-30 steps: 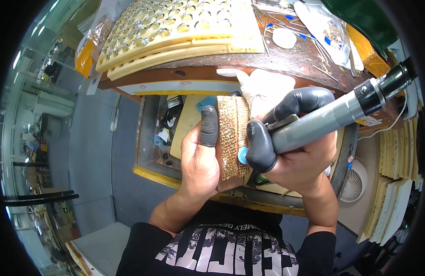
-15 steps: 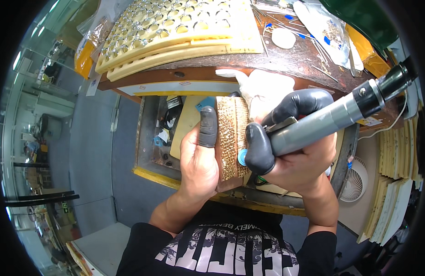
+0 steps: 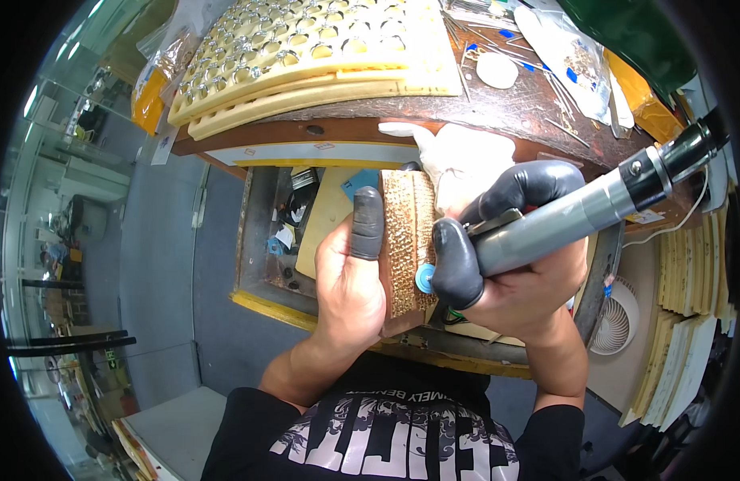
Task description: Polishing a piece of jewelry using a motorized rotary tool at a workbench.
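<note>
My left hand (image 3: 350, 276), with a black cot on its thumb, grips a wooden block (image 3: 404, 322) from the left side. Gold-coloured bumpy strips (image 3: 400, 240) run lengthwise along the block's face, with a narrow groove between them. In my right hand (image 3: 530, 280), a grey rotary handpiece (image 3: 558, 232) is held like a pen; black cots cover that thumb and forefinger. A small blue disc (image 3: 425, 278) at the handpiece's tip lies against or just over the right-hand strip; exact contact cannot be made out. My left fingers are hidden behind the block.
Behind the block is a white pointed bench piece (image 3: 466, 160) at the table edge (image 3: 346, 120). Stacked cream trays (image 3: 306, 72) hold many rings. Below lies an open drawer (image 3: 258, 232). Thin rods, a plastic bag (image 3: 570, 60) and a white fan (image 3: 614, 317) are at the right.
Both hands, the block and the handpiece have shifted very slightly right. The blue disc sits a touch lower and shows a little more of its face.
</note>
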A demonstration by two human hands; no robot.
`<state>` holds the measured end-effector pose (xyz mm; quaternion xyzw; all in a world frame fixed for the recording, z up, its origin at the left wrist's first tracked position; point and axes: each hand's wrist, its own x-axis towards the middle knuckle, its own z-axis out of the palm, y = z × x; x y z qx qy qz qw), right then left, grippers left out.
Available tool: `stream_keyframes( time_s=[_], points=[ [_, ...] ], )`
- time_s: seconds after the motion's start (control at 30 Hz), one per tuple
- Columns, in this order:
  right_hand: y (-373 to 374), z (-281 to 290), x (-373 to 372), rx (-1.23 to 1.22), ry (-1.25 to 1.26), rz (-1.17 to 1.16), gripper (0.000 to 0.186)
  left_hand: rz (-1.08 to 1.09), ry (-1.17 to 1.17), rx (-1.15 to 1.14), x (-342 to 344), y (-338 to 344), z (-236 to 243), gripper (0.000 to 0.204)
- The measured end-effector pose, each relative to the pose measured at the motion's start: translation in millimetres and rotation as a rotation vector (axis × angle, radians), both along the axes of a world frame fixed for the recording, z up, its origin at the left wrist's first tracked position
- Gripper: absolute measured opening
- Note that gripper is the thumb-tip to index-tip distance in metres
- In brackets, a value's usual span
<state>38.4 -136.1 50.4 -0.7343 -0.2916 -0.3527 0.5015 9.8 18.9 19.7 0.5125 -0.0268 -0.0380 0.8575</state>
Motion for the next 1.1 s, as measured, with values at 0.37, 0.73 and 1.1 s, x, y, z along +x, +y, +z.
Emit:
stream_keyframes(
  time_s=[0.37,0.73,1.1],
  points=[
    [0,0,-2,-0.014,0.040,-0.025,0.029,0.014,0.030,-0.009,-1,2,-2,0.043],
    [0,2,0,-0.027,0.031,-0.023,0.028,0.016,0.026,-0.015,0,-1,0,0.047],
    [-3,1,1,0.061,0.038,0.030,0.024,0.047,0.115,-0.031,0,-5,4,0.048]
  ],
)
